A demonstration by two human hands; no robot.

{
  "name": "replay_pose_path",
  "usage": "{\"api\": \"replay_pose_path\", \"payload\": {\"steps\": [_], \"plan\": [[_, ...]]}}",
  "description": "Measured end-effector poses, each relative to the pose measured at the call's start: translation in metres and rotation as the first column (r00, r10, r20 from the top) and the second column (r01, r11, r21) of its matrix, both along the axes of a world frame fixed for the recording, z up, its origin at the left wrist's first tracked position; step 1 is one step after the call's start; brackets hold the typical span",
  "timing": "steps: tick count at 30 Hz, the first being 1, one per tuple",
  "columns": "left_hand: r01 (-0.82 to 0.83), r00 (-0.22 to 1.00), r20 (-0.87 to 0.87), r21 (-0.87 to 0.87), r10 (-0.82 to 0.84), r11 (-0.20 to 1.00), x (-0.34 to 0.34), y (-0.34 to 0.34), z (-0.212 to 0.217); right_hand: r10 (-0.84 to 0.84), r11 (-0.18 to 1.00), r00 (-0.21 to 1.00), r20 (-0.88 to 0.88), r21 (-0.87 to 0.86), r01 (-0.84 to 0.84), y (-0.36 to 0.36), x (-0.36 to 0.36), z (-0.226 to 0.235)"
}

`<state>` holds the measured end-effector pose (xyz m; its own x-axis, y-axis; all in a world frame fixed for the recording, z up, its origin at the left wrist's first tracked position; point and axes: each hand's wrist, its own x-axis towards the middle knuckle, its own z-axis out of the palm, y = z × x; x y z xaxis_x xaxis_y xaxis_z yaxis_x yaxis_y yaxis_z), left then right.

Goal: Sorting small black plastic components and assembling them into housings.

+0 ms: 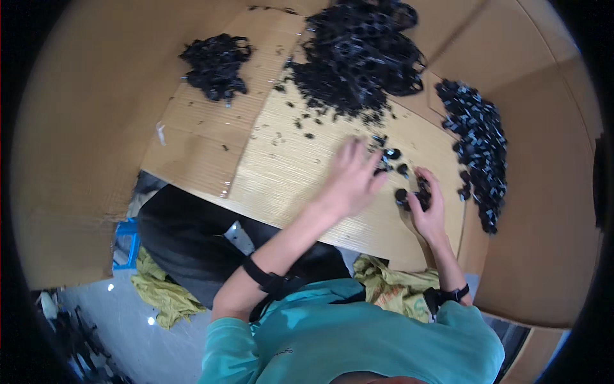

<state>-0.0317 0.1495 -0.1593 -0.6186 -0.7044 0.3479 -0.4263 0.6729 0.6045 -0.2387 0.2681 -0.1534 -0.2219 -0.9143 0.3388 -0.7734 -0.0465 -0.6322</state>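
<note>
Worktop: pale board (288, 166) is lying under both hands, with cardboard walls (537, 211) rising around it and a cardboard sheet (211, 141) covering its left side.
Loose black pieces (393, 153): are lying right of the worktop's middle, between the two hands, forming a ragged line that is slanting from the far edge toward the near right corner; the single pieces are looking too small to show a clear long axis, though a few are appearing round.
Left hand (352, 176): is reaching in from the near edge, its fingers pointing toward the far edge; the pieces are lying just right of its fingertips and thumb.
Left grip: is spreading open, palm down, with blur hiding whether the fingertips are touching anything.
Right hand (430, 205): is sitting nearer the right edge, its thumb and fingers curving around dark pieces (422, 187); whether this grip is pinching or only cupping them, I cannot tell.
Nearer hand: left for the far end of the line, right for the near end, where a round black piece (401, 195) is lying just left of the thumb.
Right-hand heap (476, 147): is running alongside the right edge, its length pointing from far to near.
Large black tangle (358, 57): is covering the far edge, beyond the left fingertips.
</note>
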Motion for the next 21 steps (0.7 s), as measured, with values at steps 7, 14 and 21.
{"api": "replay_pose_path", "payload": {"steps": [7,14,21], "plan": [[0.056,0.964,-0.262,0.033,-0.045,0.998,0.040,-0.014,0.022,0.025,0.999,1.000,0.013,0.043,-0.025,-0.028,0.033,0.010],[-0.648,0.751,-0.107,-0.312,0.652,0.695,0.162,-0.116,0.030,0.045,0.998,0.998,0.033,0.048,-0.046,-0.029,0.041,0.012],[-0.609,0.786,-0.032,-0.216,0.618,0.763,0.178,-0.148,0.004,0.126,0.992,0.982,0.140,-0.007,-0.126,-0.029,0.038,0.004]]}}
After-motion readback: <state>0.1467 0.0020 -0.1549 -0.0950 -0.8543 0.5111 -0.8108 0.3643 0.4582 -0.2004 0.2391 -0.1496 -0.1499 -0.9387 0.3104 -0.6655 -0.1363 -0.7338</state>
